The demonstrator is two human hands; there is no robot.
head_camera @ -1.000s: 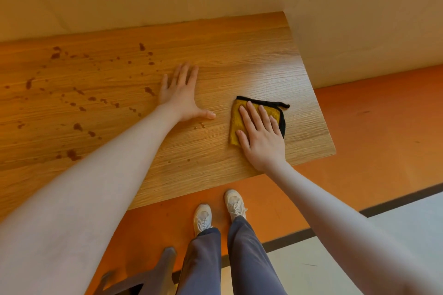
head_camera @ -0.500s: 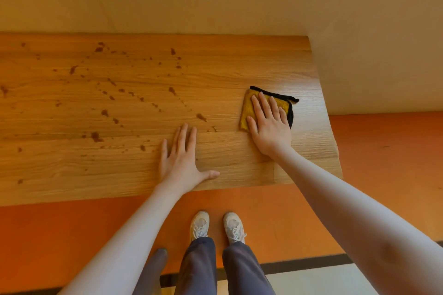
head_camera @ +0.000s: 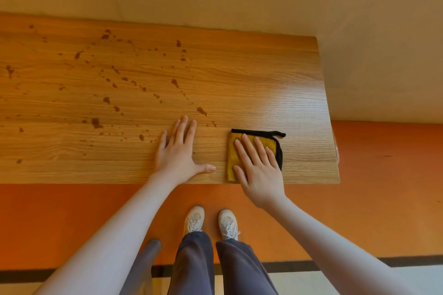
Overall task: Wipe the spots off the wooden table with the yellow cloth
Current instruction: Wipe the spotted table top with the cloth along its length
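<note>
Flatly, the right hand (head_camera: 260, 170) pressed straight fingers on the yellow cloth (head_camera: 242, 146) near the wooden counter's (head_camera: 263, 84) front right corner. The left hand (head_camera: 178, 153) rested released beside it, grasping nothing, brown spots (head_camera: 96, 122) scattered leftward.

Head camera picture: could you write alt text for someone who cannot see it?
A right hand presses a folded yellow cloth with black edging flat on a wooden table. The left hand rests flat beside it, with dark brown spots scattered left.

The table (head_camera: 239, 74) is grained wood with a slight sheen. The cloth (head_camera: 233, 151) is fuzzy yellow fabric, black-edged.
</note>
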